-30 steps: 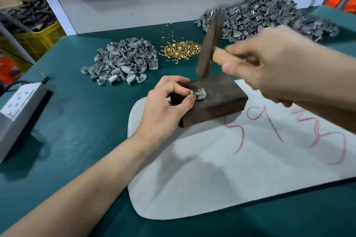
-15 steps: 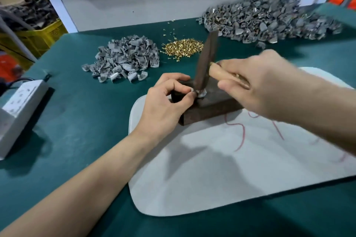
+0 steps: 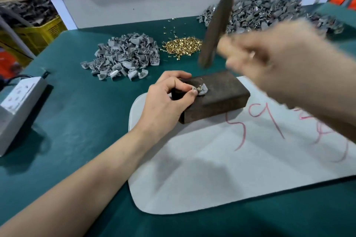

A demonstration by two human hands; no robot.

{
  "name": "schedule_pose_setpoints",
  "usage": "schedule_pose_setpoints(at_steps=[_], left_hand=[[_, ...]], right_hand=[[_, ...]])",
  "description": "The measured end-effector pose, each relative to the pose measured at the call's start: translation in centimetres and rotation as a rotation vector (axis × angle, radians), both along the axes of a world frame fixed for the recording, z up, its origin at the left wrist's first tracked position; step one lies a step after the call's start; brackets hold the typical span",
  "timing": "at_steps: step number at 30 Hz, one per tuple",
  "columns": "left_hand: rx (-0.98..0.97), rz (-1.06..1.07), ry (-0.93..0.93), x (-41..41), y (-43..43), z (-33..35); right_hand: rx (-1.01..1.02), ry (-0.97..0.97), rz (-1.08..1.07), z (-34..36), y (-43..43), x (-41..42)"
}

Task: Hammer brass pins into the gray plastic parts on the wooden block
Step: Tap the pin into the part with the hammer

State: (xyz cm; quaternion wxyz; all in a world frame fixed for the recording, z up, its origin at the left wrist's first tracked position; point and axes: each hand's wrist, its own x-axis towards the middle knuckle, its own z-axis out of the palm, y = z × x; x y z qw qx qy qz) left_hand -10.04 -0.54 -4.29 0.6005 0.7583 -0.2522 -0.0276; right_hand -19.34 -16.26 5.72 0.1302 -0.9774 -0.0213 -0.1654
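Note:
A dark wooden block (image 3: 221, 94) lies on a white mat (image 3: 221, 169). On its top left sits a gray plastic part (image 3: 202, 90) with a brass pin (image 3: 200, 88) standing in it. My left hand (image 3: 165, 100) pinches the part's left edge between thumb and forefinger. My right hand (image 3: 273, 59), blurred by motion, grips the wooden handle of a hammer (image 3: 215, 31), whose dark head hangs above the block, clear of the pin.
A small heap of gray parts (image 3: 125, 56) and a pile of loose brass pins (image 3: 182, 45) lie behind the block on the green table (image 3: 77, 113). A larger gray heap (image 3: 269, 13) is at the back right. A white power strip (image 3: 17, 102) sits at the left edge.
The hammer head was down on the pin half a second ago; now my right hand has swung it up and away from the block. My left hand keeps its pinch.

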Motion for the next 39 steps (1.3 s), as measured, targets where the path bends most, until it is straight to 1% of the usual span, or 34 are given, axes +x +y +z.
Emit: schedule_pose_setpoints(at_steps=[1, 2, 3, 5, 6, 8, 9, 10, 11, 14, 16, 19, 21, 24, 26, 32, 34, 35, 37, 39], left_hand=[[-0.002, -0.007, 0.011, -0.1, 0.0, 0.0], [-0.006, -0.011, 0.015, -0.2, 0.1, 0.0], [-0.007, -0.009, 0.009, -0.2, 0.1, 0.0], [0.003, -0.001, -0.002, 0.0, 0.1, 0.1], [0.009, 0.003, -0.003, 0.0, 0.1, 0.1], [0.011, 0.0, 0.005, 0.0, 0.1, 0.1], [0.004, -0.006, 0.016, -0.1, 0.1, 0.1], [-0.005, -0.007, 0.025, -0.1, 0.1, 0.1], [-0.01, -0.004, 0.028, -0.1, 0.1, 0.1], [-0.006, -0.003, 0.053, 0.0, 0.1, 0.1], [-0.011, 0.004, 0.073, 0.0, 0.1, 0.1], [-0.011, 0.011, 0.075, -0.1, 0.2, 0.3], [-0.01, 0.015, 0.069, -0.1, 0.3, 0.3], [-0.008, 0.014, 0.057, 0.1, 0.3, 0.1], [-0.005, 0.009, 0.051, 0.1, 0.3, 0.0], [-0.033, -0.007, 0.077, 0.5, 0.3, -0.4], [-0.014, -0.005, 0.098, 0.5, 0.4, -0.3], [-0.015, 0.011, 0.114, 0.5, 0.5, -0.1], [-0.08, 0.068, 0.162, 0.8, 0.8, 0.9], [-0.136, 0.155, 0.129, 2.2, -0.7, 2.9]], right_hand=[[-0.012, 0.073, 0.006, -0.6, 0.0, -0.1], [0.025, 0.113, -0.023, -0.8, -0.2, -0.1], [0.068, 0.113, -0.044, -0.4, -0.7, 0.0], [0.07, -0.026, -0.057, 0.3, -1.1, 0.0], [0.02, -0.049, -0.047, 0.4, -1.1, 0.0], [-0.121, 0.051, 0.001, -0.6, -0.3, 0.0], [-0.126, 0.103, 0.005, -1.0, -0.3, 0.1], [-0.051, 0.127, 0.005, -0.8, -0.5, 0.2], [0.084, 0.12, 0.003, -0.4, -1.0, 0.5], [0.597, 0.009, -0.026, 0.2, -3.7, 2.0], [0.933, 0.067, -0.073, -1.2, -5.0, 3.1], [1.409, 0.225, -0.119, -4.0, -6.5, 4.6], [1.65, 0.258, -0.092, -5.7, -7.6, 5.0], [1.867, 0.241, -0.009, -7.9, -8.8, 5.0], [1.921, 0.256, 0.021, -8.5, -9.1, 5.1], [1.945, 0.329, 0.047, -9.0, -9.4, 5.6], [1.971, 0.356, 0.039, -9.1, -9.4, 5.6], [1.984, 0.36, 0.034, -9.2, -9.4, 5.7], [2.009, 0.349, 0.032, -9.5, -9.2, 5.9], [2.023, 0.355, 0.077, -9.6, -9.9, 6.2]])
